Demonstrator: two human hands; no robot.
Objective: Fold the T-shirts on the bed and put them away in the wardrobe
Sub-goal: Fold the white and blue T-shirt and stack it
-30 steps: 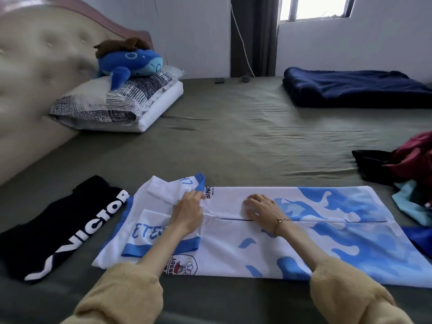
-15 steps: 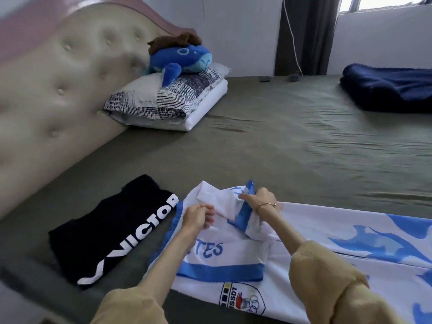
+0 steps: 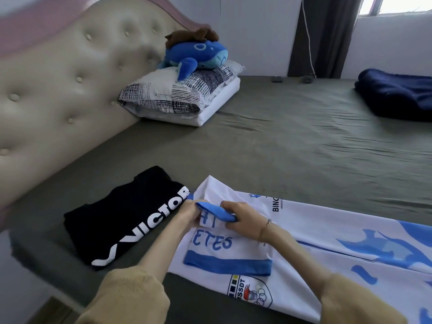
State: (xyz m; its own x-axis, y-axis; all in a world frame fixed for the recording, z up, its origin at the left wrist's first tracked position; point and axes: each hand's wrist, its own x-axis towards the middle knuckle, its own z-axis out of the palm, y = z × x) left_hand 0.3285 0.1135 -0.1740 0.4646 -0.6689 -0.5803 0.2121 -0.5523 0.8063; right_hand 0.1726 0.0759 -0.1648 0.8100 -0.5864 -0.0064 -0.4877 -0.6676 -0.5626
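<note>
Both hands (image 3: 216,215) on white shirt's (image 3: 327,235) sleeve edge

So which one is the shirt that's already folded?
Start at the padded headboard and come down to the near edge of the bed. The folded shirt lies left of both hands: the only black one, with VICTOR in white.

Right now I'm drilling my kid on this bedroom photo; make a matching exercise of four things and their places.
Things:
1. black T-shirt
2. plush whale
3. navy blanket
4. blue sleeve cuff

Places:
A. on the pillows
B. pinched between both hands
C. folded, left of the white T-shirt
D. far right of the bed

Pairs: 1-C, 2-A, 3-D, 4-B
</note>
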